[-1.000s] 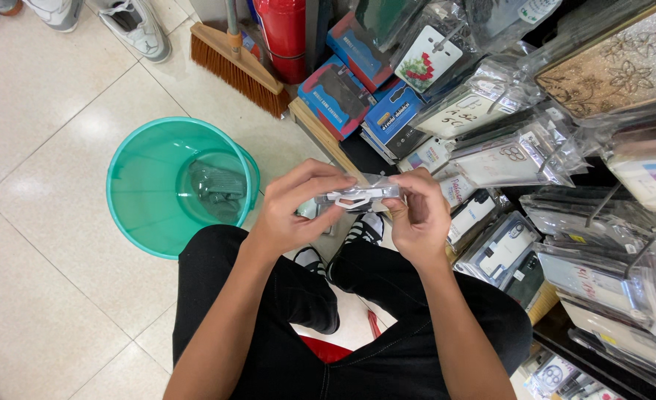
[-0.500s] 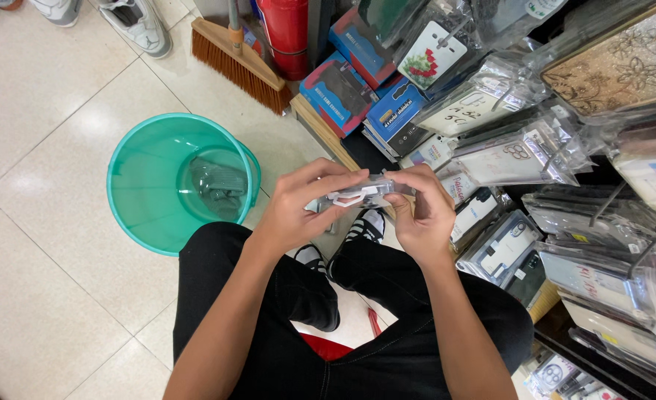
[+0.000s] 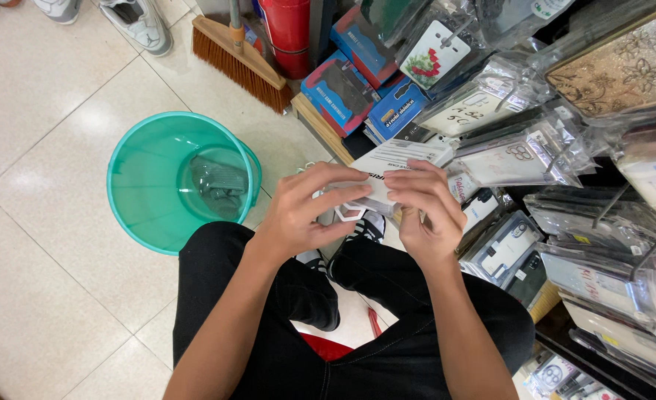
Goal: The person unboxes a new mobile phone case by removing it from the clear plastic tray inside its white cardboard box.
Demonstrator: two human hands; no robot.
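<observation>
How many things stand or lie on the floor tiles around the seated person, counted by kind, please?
Green bucket: 1
Broom: 1
Red cylinder: 1
Shoes at the top edge, partly cut off: 3
Total: 6
Both hands, left hand and right hand, hold a small white packet above the lap, not counted.

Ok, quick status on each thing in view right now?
Left hand: fingers gripping the white package.
Right hand: fingers pinching the same package.
White package: held up between both hands.
Green bucket: upright on the floor, something grey inside.
Broom: bristles down on the floor.
</observation>
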